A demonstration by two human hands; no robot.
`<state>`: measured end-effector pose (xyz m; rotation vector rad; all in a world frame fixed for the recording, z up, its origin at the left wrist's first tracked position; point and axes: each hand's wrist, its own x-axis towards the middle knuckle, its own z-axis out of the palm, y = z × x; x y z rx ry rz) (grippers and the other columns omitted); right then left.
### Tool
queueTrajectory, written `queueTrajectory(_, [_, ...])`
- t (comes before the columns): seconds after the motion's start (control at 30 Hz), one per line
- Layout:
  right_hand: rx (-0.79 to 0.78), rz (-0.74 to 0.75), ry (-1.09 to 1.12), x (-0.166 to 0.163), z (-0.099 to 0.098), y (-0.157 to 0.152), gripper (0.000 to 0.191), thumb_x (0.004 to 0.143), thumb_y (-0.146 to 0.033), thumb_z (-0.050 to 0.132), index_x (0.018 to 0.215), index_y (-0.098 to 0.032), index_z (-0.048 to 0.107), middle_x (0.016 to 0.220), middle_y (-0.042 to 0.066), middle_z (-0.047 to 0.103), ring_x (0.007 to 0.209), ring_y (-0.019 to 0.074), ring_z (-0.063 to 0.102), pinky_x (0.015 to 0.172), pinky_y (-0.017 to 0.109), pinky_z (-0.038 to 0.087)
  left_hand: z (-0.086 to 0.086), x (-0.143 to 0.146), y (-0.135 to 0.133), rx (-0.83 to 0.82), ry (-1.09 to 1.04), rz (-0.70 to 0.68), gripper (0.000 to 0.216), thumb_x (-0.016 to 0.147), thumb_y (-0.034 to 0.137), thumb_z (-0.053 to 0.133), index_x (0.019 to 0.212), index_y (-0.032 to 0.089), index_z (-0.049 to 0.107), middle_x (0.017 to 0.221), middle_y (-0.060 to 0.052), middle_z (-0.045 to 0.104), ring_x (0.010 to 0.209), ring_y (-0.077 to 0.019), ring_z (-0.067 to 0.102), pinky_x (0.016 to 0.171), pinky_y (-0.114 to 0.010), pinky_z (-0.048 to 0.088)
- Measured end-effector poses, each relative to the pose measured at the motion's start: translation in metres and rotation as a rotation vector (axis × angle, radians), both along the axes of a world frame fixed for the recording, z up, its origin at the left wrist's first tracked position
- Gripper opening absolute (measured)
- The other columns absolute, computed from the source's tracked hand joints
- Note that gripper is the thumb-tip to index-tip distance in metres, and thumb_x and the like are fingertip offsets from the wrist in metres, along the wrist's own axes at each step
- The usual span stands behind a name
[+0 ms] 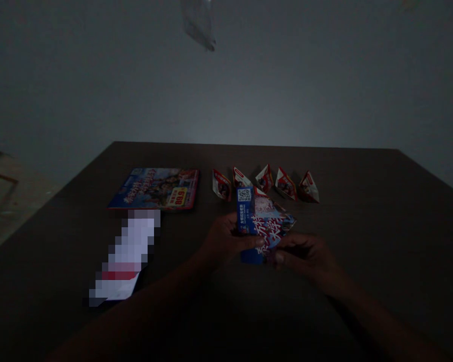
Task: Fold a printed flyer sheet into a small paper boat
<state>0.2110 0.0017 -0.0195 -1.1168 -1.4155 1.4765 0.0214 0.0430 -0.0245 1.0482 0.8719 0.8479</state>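
so left hand (223, 238) and right hand (311, 259) are pinching a leaflet (253, 215) mid-frame, probably feeling light, bendy, edges gripping safest

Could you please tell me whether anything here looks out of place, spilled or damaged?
Nothing looks spilled or plainly damaged, though the picture is dim. One oddity: the lit phone at left appears broken into coarse square blocks, so its details cannot be read.

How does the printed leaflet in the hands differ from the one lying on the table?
The lying leaflet rests flat on the table; the held leaflet is in the left hand and right hand. The lying leaflet shows a yellow patch, the held leaflet a QR code. Both have blue areas and white lettering.
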Motion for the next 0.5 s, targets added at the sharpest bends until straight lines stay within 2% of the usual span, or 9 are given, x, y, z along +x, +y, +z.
queueTrajectory(0.23, [-0.001,-0.036,-0.069,-0.0006,-0.0027,0.0009,0.015,0.072,-0.033,0.073,0.069,-0.018,0.072,0.061,0.002,0.069,0.056,0.0126,0.061,0.055,0.023,0.049,0.0007,0.0005,-0.0021,0.049,0.041,-0.028,0.035,0.058,0.019,0.081,0.091,0.014,0.067,0.085,-0.003,0.072,0.075,-0.0171,0.067,0.069,-0.027,0.054])
queueTrajectory(0.5, [-0.044,-0.106,-0.075,-0.0043,0.0017,0.002,0.014,0.065,-0.03,0.077,0.062,-0.018,0.07,0.057,0.0,0.068,0.053,0.0117,0.06,0.053,0.022,0.049,-0.001,0.0035,-0.0052,0.086,0.081,0.019,0.029,0.059,0.02,0.08,0.085,0.014,0.069,0.082,-0.002,0.073,0.072,-0.0166,0.067,0.066,-0.026,0.053])
